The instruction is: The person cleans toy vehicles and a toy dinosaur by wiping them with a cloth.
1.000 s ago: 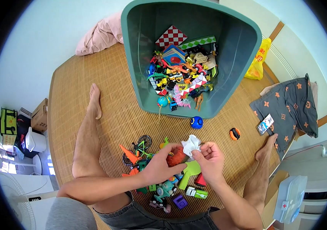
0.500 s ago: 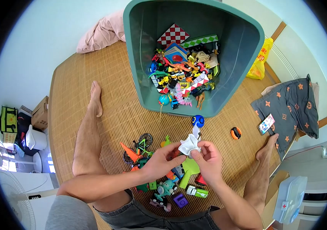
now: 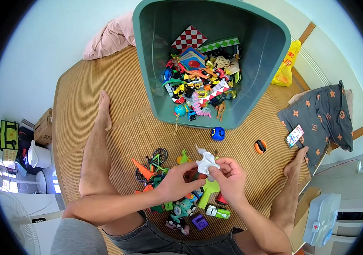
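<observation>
A crumpled white tissue (image 3: 207,163) is pinched between my two hands, over the pile of toys. My left hand (image 3: 179,182) grips its left side with thumb and fingertips, and a small reddish bit shows just below. On the other side, my right hand (image 3: 231,176) presses it between thumb and curled fingers. Under and around the hands lie a toy bicycle (image 3: 159,156), a lime-green paddle-shaped toy (image 3: 208,192), a teal toy vehicle (image 3: 184,208), a green and white toy truck (image 3: 218,212) and a purple toy (image 3: 199,222). Beyond the fingers sits a blue ball (image 3: 218,134).
A large green bin (image 3: 147,85) with many toys inside stands ahead on the bamboo mat (image 3: 79,89). To the right are an orange and black ring-like object (image 3: 260,146), a phone (image 3: 294,136), a dark patterned pillow (image 3: 324,119) and a yellow bag (image 3: 287,68).
The tissue has shifted slightly left and its loose upper strip has folded down. Both hands keep hold of it. The view has moved a little.
</observation>
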A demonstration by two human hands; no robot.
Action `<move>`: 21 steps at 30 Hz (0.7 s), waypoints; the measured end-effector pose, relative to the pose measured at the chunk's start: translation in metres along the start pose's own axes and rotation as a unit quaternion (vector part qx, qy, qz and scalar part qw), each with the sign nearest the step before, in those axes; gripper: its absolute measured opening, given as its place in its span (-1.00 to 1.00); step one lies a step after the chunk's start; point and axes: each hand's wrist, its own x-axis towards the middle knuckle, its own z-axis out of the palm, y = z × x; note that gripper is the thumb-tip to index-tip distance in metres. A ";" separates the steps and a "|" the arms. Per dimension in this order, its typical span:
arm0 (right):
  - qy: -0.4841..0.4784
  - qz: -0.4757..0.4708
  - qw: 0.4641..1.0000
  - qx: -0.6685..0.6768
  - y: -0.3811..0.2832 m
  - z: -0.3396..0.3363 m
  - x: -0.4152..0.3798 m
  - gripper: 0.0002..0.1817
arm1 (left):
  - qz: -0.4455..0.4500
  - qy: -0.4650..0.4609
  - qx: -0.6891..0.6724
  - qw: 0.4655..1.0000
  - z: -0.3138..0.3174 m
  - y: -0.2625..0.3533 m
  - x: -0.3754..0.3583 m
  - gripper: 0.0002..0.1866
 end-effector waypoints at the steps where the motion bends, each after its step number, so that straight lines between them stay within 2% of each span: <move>1: 0.000 0.000 1.000 0.000 0.002 -0.001 0.001 -0.74 | 0.000 0.000 0.000 1.000 0.001 0.000 0.001 -0.65; 3: 0.037 -0.033 0.999 0.019 0.007 -0.003 0.002 -0.72 | -0.002 0.014 -0.035 0.999 0.002 -0.001 0.001 -0.52; 4: 0.037 -0.032 0.999 0.019 0.006 -0.002 0.003 -0.72 | -0.002 0.015 -0.035 0.999 0.002 -0.003 0.001 -0.52; 6: 0.082 -0.057 0.992 0.077 0.004 0.000 0.006 -0.70 | -0.031 0.016 -0.140 0.990 0.002 -0.007 0.003 -0.52; 9: 0.069 -0.045 0.994 0.067 0.008 -0.003 0.009 -0.67 | -0.062 0.022 -0.219 0.974 0.001 -0.001 0.005 -0.56; 11: 0.057 -0.041 0.996 0.062 0.009 -0.004 0.008 -0.66 | -0.045 0.010 -0.217 0.975 0.001 0.000 0.006 -0.54; 13: -0.026 0.005 0.998 0.065 0.010 -0.002 0.005 -0.68 | -0.028 -0.001 -0.216 0.976 0.002 0.000 0.005 -0.52; 19: -0.048 0.015 0.998 0.044 0.011 -0.003 0.004 -0.78 | -0.012 -0.015 -0.217 0.976 0.005 -0.006 0.002 -0.52; 21: -0.040 0.012 0.998 0.046 0.010 -0.003 0.004 -0.79 | -0.005 -0.011 -0.179 0.984 0.006 -0.006 0.001 -0.49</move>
